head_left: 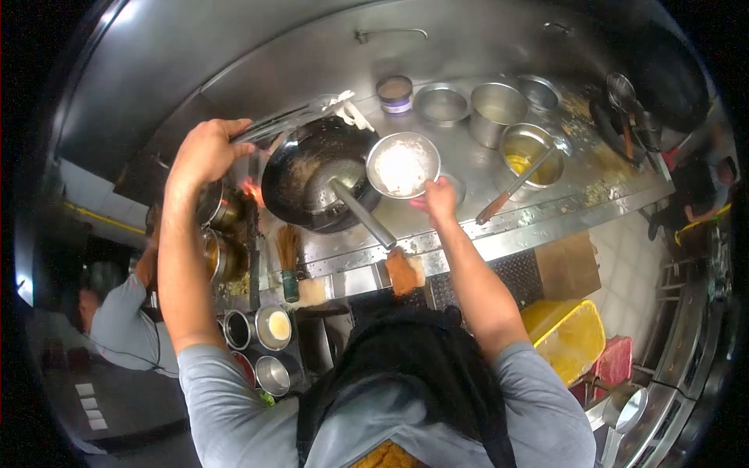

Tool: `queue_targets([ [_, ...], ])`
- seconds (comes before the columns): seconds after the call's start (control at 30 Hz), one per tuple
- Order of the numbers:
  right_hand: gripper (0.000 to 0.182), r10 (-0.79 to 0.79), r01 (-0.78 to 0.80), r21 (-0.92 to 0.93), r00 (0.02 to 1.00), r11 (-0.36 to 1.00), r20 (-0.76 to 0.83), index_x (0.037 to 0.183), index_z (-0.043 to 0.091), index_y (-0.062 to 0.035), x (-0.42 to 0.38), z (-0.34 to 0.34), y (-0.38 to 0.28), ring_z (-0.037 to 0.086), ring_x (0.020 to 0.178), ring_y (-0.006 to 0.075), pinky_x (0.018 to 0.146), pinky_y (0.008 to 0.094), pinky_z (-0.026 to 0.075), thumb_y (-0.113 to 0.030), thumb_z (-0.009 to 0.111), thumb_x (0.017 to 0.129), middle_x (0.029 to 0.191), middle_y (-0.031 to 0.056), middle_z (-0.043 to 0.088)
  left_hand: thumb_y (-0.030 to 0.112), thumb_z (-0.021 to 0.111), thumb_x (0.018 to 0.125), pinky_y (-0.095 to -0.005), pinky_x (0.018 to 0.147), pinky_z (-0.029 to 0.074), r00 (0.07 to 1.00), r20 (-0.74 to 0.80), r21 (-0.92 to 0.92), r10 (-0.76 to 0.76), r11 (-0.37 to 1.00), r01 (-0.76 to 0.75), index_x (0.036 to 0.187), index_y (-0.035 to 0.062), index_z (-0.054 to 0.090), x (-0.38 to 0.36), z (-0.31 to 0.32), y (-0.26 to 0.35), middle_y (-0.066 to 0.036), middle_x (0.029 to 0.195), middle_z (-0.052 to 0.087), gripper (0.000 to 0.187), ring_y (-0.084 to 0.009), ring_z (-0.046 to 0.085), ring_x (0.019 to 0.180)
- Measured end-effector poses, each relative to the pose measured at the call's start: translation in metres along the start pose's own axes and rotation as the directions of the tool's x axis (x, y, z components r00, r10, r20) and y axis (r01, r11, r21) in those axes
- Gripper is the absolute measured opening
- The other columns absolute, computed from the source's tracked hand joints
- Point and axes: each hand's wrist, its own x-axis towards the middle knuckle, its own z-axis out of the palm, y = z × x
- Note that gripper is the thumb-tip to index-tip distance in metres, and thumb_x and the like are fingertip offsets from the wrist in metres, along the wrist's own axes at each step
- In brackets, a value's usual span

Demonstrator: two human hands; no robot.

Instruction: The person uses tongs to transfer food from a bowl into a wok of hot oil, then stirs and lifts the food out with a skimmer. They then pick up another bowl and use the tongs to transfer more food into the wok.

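Observation:
My left hand (209, 152) is closed on the near end of a thin, shiny, see-through-looking tray (285, 121), tilted above the back of the wok. Strips of white food (353, 111) hang at the tray's far end. My right hand (438, 200) grips the rim of a round metal bowl (376, 183) with white contents that look powdery under the glare. This bowl overlaps the right edge of the black wok (290, 175) in this view. Inside the wok rests a ladle (363, 214), its handle sticking out toward me.
Flame (252, 189) shows left of the wok, with a bamboo brush (289, 253) nearby. Behind stand a tub (395, 92), pans and a tall pot (497, 117). A skimmer (515, 187) lies across an oil pot (555, 175). Another person (129, 324) is at far left.

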Motion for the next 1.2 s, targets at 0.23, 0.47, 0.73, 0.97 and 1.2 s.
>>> queue_targets([
  [0.23,0.025,-0.093,0.095,0.017,0.993,0.995,-0.074,0.110,0.054,0.0076,-0.025,-0.029,-0.008,0.067,0.062,0.0251,0.054,0.0332,0.060,-0.007,0.048,0.090,0.093,0.0189,0.064,0.036,0.074,0.079,-0.0434,0.090,0.051,0.993,0.090,0.233,-0.079,0.971,0.056,0.115,0.0142,0.069,0.067,0.142,-0.046,-0.015,0.107,0.069,0.043,-0.0340,0.065,0.101],
  [0.47,0.023,-0.120,0.125,0.044,0.988,0.991,-0.096,0.105,0.056,0.0094,-0.033,-0.049,-0.015,0.067,0.062,0.0237,0.050,0.0313,0.059,-0.006,0.049,0.090,0.088,0.0184,0.064,0.034,0.067,0.085,-0.0440,0.087,0.053,0.959,0.023,0.224,-0.284,0.936,0.272,0.110,0.0093,0.068,0.072,0.209,-0.057,-0.017,0.105,0.069,0.035,-0.0346,0.066,0.100],
  [0.73,0.014,-0.166,0.158,-0.089,0.982,0.983,-0.087,0.091,0.057,0.0066,-0.035,-0.051,-0.033,0.068,0.058,0.0220,0.048,0.0310,0.058,-0.006,0.052,0.088,0.077,0.0163,0.065,0.034,0.072,0.080,-0.0431,0.086,0.052,0.974,0.074,0.107,0.212,0.970,-0.219,0.123,0.0161,0.064,-0.020,0.092,0.072,-0.015,0.100,0.070,0.047,-0.0339,0.067,0.095],
  [0.97,0.021,-0.168,0.162,-0.178,0.985,0.971,-0.022,0.104,0.057,0.0075,-0.022,-0.057,-0.018,0.067,0.061,0.0225,0.052,0.0310,0.060,-0.006,0.049,0.090,0.089,0.0167,0.065,0.031,0.073,0.078,-0.0447,0.079,0.054,0.924,0.267,0.230,0.273,0.913,-0.336,0.119,0.0175,0.067,-0.028,0.103,0.137,-0.015,0.099,0.070,0.043,-0.0345,0.067,0.089],
  [1.2,0.022,-0.137,0.133,-0.115,0.990,0.984,-0.023,0.106,0.055,0.0069,-0.024,-0.046,-0.013,0.067,0.062,0.0230,0.051,0.0320,0.061,-0.005,0.049,0.089,0.088,0.0165,0.064,0.029,0.073,0.078,-0.0429,0.084,0.053,0.960,0.151,0.220,0.234,0.939,-0.263,0.117,0.0167,0.068,-0.040,0.069,0.100,-0.017,0.097,0.070,0.041,-0.0321,0.067,0.092],
])
